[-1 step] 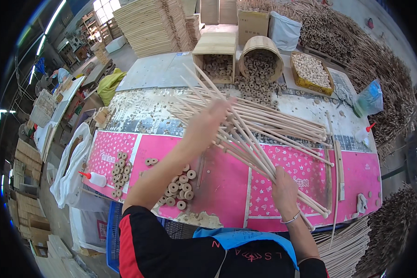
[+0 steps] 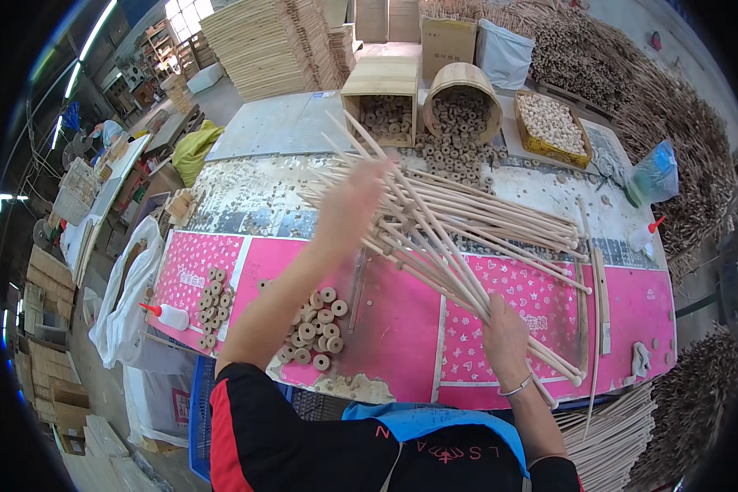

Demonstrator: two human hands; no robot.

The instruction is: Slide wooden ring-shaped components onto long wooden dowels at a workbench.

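- The long worktop in front of me is covered with pink patterned sheet on the near half and worn, pale, flaking surface on the far half; it carries everything within my reach.
- Across its middle lies the fan of long pale wooden rods, spread at the far end and drawn together at the near right. I judge they fan this way because I pinch one end and sweep the other.
- The rods look slim, straight and light tan, round in section. Some seem to carry a small ring, but it is too small to be sure.
- At the far edge, a tipped wooden box and a round wooden tub lie on their sides with mouths toward me, so the pale wooden rings spill out within reach.
- My left hand lies on top of the spread rods near their far end; it is blurred, so I cannot tell whether its fingers are apart or together.
- My right hand has its fingers wrapped round the gathered near ends of the rods, just above the worktop's near edge.
- A cluster of pale wooden rings lies on the pink sheet by my left forearm.
- A small white glue bottle with a red nozzle lies at the left edge, near at hand.
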